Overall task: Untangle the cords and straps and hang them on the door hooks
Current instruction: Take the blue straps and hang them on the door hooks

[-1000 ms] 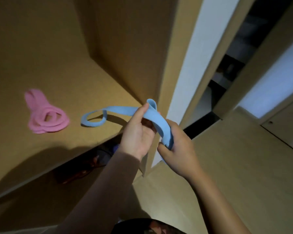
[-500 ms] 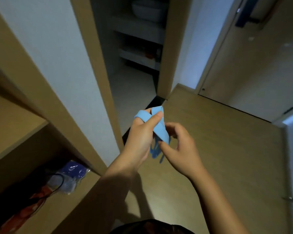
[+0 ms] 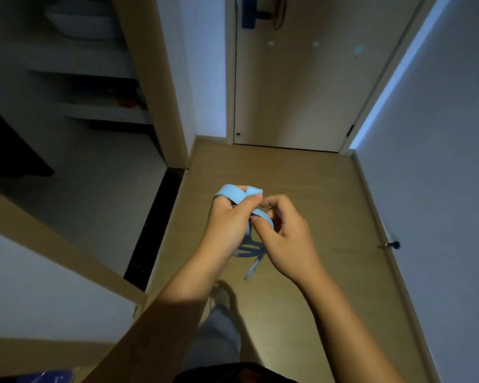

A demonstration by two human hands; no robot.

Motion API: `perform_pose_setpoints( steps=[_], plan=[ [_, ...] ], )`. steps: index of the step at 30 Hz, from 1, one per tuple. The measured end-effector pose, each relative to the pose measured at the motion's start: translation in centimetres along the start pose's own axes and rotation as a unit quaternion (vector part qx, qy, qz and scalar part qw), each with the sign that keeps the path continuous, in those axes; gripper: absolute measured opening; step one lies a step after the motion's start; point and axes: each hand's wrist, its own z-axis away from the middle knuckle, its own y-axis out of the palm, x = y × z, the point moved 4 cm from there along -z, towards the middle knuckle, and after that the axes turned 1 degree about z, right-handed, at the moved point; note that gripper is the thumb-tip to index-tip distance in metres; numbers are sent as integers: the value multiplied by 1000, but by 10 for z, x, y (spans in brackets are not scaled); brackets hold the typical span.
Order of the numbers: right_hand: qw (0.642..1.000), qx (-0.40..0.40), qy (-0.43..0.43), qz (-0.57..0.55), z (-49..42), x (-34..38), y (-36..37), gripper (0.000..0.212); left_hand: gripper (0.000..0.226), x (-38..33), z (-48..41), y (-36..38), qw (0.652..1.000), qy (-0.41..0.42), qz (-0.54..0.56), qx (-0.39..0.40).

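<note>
Two hands work one blue strap (image 3: 230, 192) at mid-frame, in the air above the wooden floor (image 3: 315, 183). I read the left hand (image 3: 228, 228) as gripping: the strap wraps over its fingers and the thumb clamps it down. The right hand (image 3: 286, 241) pinches the same strap between thumb and forefinger, just beside the left thumb. Below both hands, loose blue loops hang in a tangle, with one free end pointing down (the crossings inside the tangle are too blurred for me to sort).

Open room: the floor runs ahead as a narrow strip to the closed door (image 3: 302, 100). Its right edge meets the white wall (image 3: 440, 203), where a door stop (image 3: 393, 245) projects low down. Its left edge is bounded by a dark threshold strip (image 3: 150, 230) and a wooden post (image 3: 150, 78), with shelves (image 3: 94, 114) beyond.

On the door, a pale hook (image 3: 271, 43) and a second hook (image 3: 315, 43) sit side by side, high up and well apart from the strap.
</note>
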Motion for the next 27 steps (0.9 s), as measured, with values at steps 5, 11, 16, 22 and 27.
perform_pose_setpoints(
  steps=[5, 11, 16, 22, 27],
  plan=[
    [993, -68, 36, -85, -63, -7, -16, 20, 27, -7, -68, 35, 995, 15, -44, 83],
    [995, -93, 3, 24, -145, -9, -38, 25, 45, -23, -160, 60, 963, 64, -195, 175],
    [989, -125, -20, 82, -209, -18, -48, 17, 43, -32, -233, 74, 953, 77, -227, 187],
    [970, -216, -11, 113, -273, -39, -82, 5, 57, -33, -293, 96, 941, 105, -257, 195],
    [966, -244, 2, 83, -329, -55, -115, 11, 18, -42, -337, 123, 960, 164, -190, 121]
  ],
)
